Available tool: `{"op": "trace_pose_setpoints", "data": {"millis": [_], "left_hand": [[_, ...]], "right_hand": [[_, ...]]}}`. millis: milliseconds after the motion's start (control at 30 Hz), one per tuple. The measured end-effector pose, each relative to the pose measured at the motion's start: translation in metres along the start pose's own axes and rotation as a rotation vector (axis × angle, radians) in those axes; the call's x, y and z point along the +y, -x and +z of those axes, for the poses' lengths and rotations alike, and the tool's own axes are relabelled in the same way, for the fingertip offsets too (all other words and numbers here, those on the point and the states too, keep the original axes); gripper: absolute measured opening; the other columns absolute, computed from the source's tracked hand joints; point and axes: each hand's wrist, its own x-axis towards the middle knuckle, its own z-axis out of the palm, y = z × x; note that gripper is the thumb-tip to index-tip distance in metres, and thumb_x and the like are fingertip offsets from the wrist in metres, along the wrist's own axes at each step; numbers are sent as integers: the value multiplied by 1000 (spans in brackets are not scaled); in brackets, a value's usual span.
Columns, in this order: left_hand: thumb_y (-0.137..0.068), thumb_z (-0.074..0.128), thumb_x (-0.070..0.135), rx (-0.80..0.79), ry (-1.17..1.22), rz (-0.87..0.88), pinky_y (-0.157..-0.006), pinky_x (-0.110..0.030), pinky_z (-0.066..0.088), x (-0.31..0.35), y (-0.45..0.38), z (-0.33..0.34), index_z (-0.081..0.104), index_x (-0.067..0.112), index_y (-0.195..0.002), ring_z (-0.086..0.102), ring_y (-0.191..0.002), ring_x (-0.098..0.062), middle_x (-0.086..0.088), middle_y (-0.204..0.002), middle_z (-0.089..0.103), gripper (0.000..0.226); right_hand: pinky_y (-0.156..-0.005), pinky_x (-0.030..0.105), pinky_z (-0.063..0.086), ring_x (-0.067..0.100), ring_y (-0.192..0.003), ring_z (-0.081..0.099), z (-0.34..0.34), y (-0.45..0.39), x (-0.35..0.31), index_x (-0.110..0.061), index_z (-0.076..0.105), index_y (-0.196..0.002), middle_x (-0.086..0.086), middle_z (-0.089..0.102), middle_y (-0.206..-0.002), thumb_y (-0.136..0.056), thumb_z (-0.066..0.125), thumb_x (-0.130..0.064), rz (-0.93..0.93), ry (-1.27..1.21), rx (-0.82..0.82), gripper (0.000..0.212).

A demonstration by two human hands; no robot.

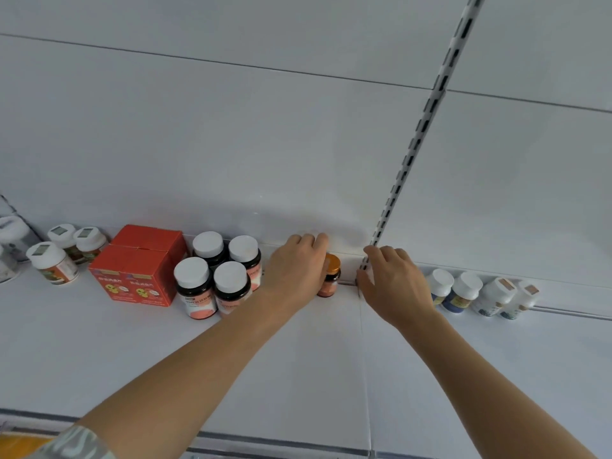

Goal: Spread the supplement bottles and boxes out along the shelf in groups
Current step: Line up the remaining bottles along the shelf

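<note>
Left hand (296,270) around gold-capped bottle (331,276) beside dark bottles (215,279); right hand (394,283) grip unclear.

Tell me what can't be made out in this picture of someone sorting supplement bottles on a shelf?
All in the head view:
- The gold-capped bottle: the left hand covers most of it.
- Whatever the right hand holds, if anything: its fingers hide it.
- Label text on the red boxes and dark bottles: too small and blurred.
- Objects at the left edge: cut off by the frame.
- The four bottles on the right: blurred labels.
</note>
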Motion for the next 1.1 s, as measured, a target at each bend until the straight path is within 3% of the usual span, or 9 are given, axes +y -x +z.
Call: {"op": "trace_pose_setpoints", "data": {"millis": [67, 133, 267, 467, 733, 1100], "left_hand": [[-79, 70, 19, 12, 69, 38, -45, -33, 41, 13, -6, 3, 56, 9, -94, 58, -72, -32, -8, -77, 59, 23], [-86, 62, 22, -6, 143, 65, -52, -37, 47, 31, -10, 6, 55, 10, -103, 57, -80, -32, -9, -85, 60, 22], [-96, 54, 31, -84, 143, 116, -65, -35, 39, 62, -16, 19, 48, 14, -129, 56, -97, -29, -9, -105, 62, 38], [-96, 56, 32, -202, 95, -11, -78, -38, 44, 92, -23, 41, 44, 17, -134, 56, -111, -30, -9, -120, 61, 43], [-95, 60, 23, -187, 41, -79, -69, -34, 43, 110, -23, 57, 46, 15, -133, 59, -108, -29, -8, -119, 63, 42], [-84, 69, 12, -166, 51, -49, -51, -31, 37, 104, -22, 67, 56, 14, -117, 62, -86, -29, -8, -95, 65, 36]], "right_hand": [[-56, 39, 50, 32, -81, 56, -5, 8, 17, -7, 62, -105, 9, 62, -84, -86, 64, -22, 28, 8, 32, 24], [-55, 38, 49, 33, -82, 57, -8, 14, 35, -7, 63, -106, 10, 62, -85, -85, 66, -22, 60, 37, 30, 26], [-61, 38, 47, 36, -86, 57, -9, 23, 68, -7, 64, -107, 11, 63, -89, -80, 70, -22, 72, 74, -12, 31], [-78, 42, 50, 33, -89, 59, -3, 27, 99, -13, 65, -101, 5, 66, -90, -72, 75, -28, -59, 122, -60, 34], [-70, 38, 50, 32, -81, 59, 14, 26, 115, -14, 68, -92, 3, 65, -79, -64, 80, -24, -158, 113, -55, 33], [-73, 38, 51, 31, -87, 61, 27, 25, 122, -14, 67, -95, 3, 68, -92, -65, 80, -22, -155, -8, 11, 33]]}}
